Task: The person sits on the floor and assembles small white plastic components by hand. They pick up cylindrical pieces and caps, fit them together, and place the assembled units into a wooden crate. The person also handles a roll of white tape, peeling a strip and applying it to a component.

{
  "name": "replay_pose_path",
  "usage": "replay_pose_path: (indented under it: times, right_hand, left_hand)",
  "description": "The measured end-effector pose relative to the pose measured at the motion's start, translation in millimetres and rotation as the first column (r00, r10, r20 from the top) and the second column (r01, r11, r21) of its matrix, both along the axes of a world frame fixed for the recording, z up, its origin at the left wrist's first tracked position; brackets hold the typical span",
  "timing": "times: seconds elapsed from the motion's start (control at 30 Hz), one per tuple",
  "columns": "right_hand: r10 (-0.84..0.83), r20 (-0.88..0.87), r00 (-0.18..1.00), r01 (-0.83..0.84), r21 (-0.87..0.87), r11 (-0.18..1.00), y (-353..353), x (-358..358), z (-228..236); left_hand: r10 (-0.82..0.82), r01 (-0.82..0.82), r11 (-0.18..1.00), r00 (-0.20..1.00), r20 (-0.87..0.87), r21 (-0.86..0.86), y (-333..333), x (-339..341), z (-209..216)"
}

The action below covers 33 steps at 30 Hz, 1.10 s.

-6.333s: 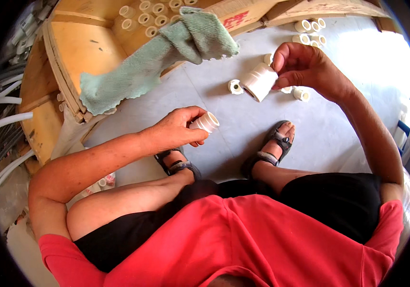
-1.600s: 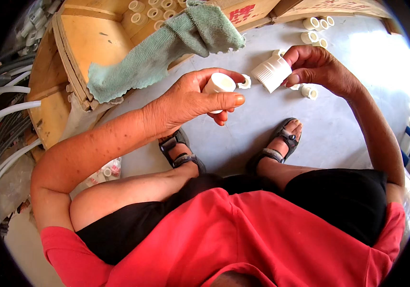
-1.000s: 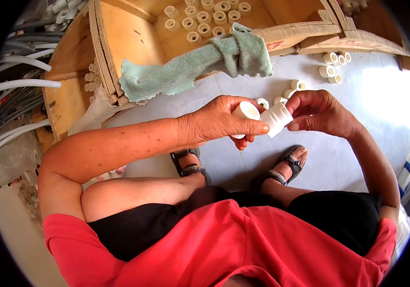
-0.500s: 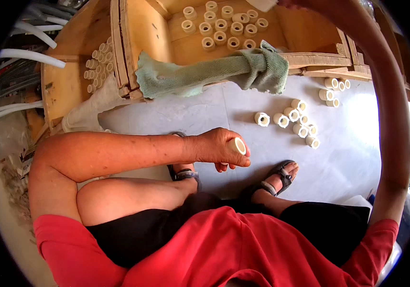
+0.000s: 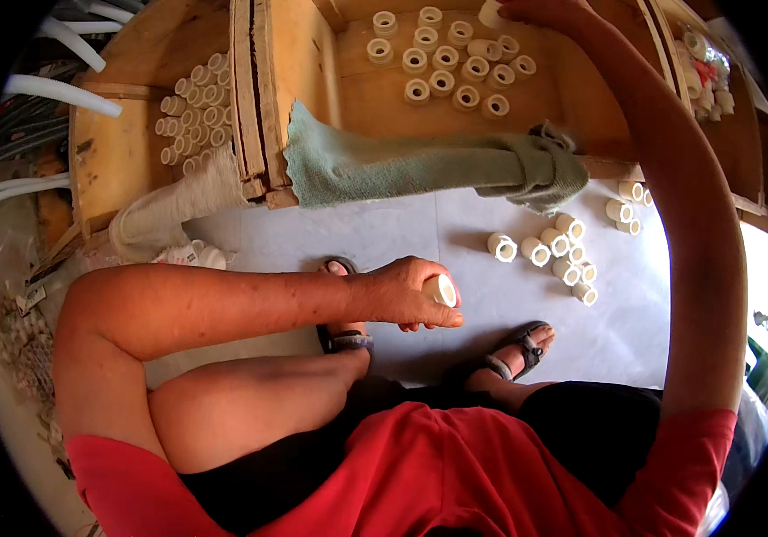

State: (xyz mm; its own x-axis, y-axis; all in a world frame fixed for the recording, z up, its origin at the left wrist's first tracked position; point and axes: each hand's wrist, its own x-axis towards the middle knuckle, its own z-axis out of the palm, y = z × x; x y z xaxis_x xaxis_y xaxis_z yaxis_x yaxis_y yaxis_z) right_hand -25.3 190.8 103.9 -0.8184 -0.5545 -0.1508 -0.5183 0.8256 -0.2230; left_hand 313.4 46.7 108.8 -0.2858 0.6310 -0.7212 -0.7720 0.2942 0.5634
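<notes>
My left hand (image 5: 397, 294) is closed around a short white plastic pipe fitting (image 5: 440, 290), its open round end facing up past the thumb. My right hand (image 5: 552, 12) reaches over the wooden compartment (image 5: 581, 107) at the top edge, with its fingertips on another white fitting (image 5: 490, 13); part of that hand is cut off by the picture's rim. Below it, several similar ringed fittings (image 5: 445, 57) stand loosely grouped on the compartment's floor. A green cloth (image 5: 420, 168) is draped over the compartment's front edge.
At the left, a second wooden compartment (image 5: 102, 170) holds many stacked white fittings (image 5: 196, 107). More fittings (image 5: 556, 242) lie on the grey floor (image 5: 402, 224) beyond my feet. White hoses (image 5: 62, 92) jut in at far left. Small white parts (image 5: 715, 85) fill a right-hand bin.
The view has shifted, showing more of the compartments. My right hand has come left and nearer above the standing fittings, with its white piece. My left hand keeps its fitting.
</notes>
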Motion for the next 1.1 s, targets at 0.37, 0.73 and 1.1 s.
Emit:
replay_pose_path:
  times: [0.37, 0.73, 1.1]
  right_hand:
    - [0.036, 0.057, 0.998, -0.04, 0.073, 0.997, 8, -67, -106]
    - [-0.002, 0.067, 0.998, 0.001, 0.021, 1.0, 11, -49, -108]
    - [0.24, 0.101, 0.965, -0.259, 0.258, 0.931, 6, -34, -108]
  left_hand:
    - [-0.01, 0.01, 1.0, 1.0, -0.013, 0.011, -11, -3, -22]
    - [-0.036, 0.037, 0.999, 0.998, -0.047, 0.008, -11, -10, -32]
    - [-0.053, 0.054, 0.998, 0.998, -0.047, 0.018, -6, -18, -35]
